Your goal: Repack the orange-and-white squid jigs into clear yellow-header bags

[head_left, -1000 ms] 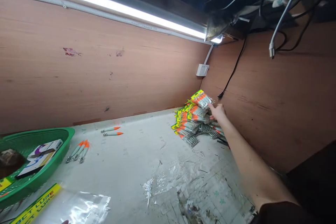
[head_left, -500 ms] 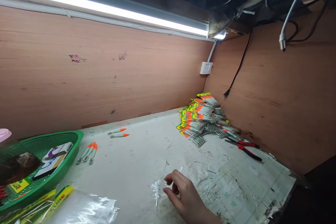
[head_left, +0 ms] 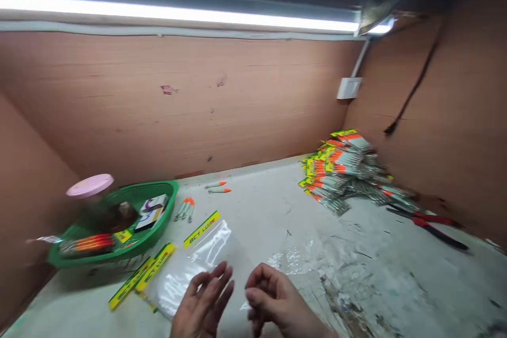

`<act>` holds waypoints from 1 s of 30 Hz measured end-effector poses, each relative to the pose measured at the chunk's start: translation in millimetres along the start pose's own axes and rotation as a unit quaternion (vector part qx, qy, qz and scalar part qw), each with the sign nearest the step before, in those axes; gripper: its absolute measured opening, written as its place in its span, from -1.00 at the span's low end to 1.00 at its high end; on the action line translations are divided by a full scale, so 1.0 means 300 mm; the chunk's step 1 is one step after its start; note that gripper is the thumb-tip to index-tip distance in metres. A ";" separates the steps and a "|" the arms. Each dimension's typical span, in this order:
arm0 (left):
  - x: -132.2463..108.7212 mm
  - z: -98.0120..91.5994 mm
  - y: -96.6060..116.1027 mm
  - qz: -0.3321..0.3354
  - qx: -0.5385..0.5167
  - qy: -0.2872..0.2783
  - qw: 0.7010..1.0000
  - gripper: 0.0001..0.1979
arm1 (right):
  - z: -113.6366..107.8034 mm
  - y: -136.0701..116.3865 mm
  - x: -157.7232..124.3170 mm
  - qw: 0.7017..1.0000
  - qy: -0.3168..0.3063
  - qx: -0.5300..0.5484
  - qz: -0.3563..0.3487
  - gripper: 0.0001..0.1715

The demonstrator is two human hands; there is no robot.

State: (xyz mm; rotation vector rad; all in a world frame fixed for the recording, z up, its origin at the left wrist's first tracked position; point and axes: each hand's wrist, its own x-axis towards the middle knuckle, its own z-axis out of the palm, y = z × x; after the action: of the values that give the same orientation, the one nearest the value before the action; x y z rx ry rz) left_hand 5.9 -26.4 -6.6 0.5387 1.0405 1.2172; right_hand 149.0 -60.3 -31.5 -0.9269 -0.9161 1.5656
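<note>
My left hand point(head_left: 204, 303) is over clear plastic bags with yellow "BCT LURE" headers, its fingers loosely curved and apart. One bag point(head_left: 209, 245) lies uppermost, just beyond that hand. Beside it on the right, my right hand point(head_left: 279, 301) has its fingers curled in and closed. Whether something thin is in them I cannot make out; a small shiny patch shows by the fingertips. Several squid-shaped fishing lures point(head_left: 185, 209) with orange heads and pale bodies lie past the bags, with two more lures point(head_left: 219, 190) behind them.
At left stands a green basket point(head_left: 172, 206) holding boxes and packed lures, with a pink round lid point(head_left: 90, 185) near it. A heap of bagged lures point(head_left: 344, 169) sits in the back right corner. Red-and-black pliers point(head_left: 430, 224) lie at right. A lamp tube point(head_left: 198, 17) runs overhead.
The view has swung left, showing more of the basket and bags. My left hand has come into view over the bags, and my right hand is now close beside it.
</note>
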 end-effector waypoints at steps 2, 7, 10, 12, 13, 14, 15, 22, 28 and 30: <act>0.021 0.005 0.018 -0.055 -0.024 -0.013 0.998 -0.59 | -0.015 -0.051 0.020 0.997 -0.029 -0.067 0.011 -0.49; 0.098 -0.023 0.083 -0.058 -0.133 0.083 0.986 -0.79 | -0.063 -0.153 0.275 0.917 -0.035 -0.387 -0.089 -0.32; 0.125 -0.057 0.093 -0.046 -0.182 0.094 0.978 -0.79 | -0.027 -0.135 0.506 0.860 -0.017 -0.492 -0.132 -0.57; 0.138 -0.078 0.084 -0.044 -0.180 0.076 0.980 -0.78 | 0.026 -0.106 0.649 0.809 -0.032 -0.566 -0.158 -0.71; 0.144 -0.087 0.076 -0.041 -0.176 0.069 0.981 -0.76 | 0.058 -0.094 0.714 0.780 -0.041 -0.599 -0.173 -0.72; 0.150 -0.095 0.068 -0.035 -0.172 0.067 0.982 -0.73 | 0.091 -0.085 0.774 0.751 -0.050 -0.631 -0.189 -0.71; 0.158 -0.102 0.060 -0.028 -0.169 0.068 0.983 -0.70 | 0.123 -0.080 0.828 0.721 -0.061 -0.659 -0.205 -0.69; 0.224 -0.118 0.028 -0.013 -0.170 0.085 0.982 -0.59 | 0.238 -0.119 1.040 0.525 -0.195 -0.784 -0.268 -0.69; 0.224 -0.119 0.039 -0.024 -0.172 0.098 0.980 -0.66 | 0.120 -0.095 0.898 0.436 -0.180 -0.843 -0.259 -0.76; 0.207 -0.114 0.046 -0.030 -0.164 0.100 0.981 -0.69 | 0.039 -0.066 0.781 0.424 -0.136 -0.862 -0.242 -0.83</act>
State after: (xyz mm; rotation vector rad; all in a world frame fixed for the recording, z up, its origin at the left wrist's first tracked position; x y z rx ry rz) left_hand -31.0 29.9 -33.3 0.1285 0.9884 1.3750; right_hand 110.9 171.9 -33.5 -1.3695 -2.8101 -0.4001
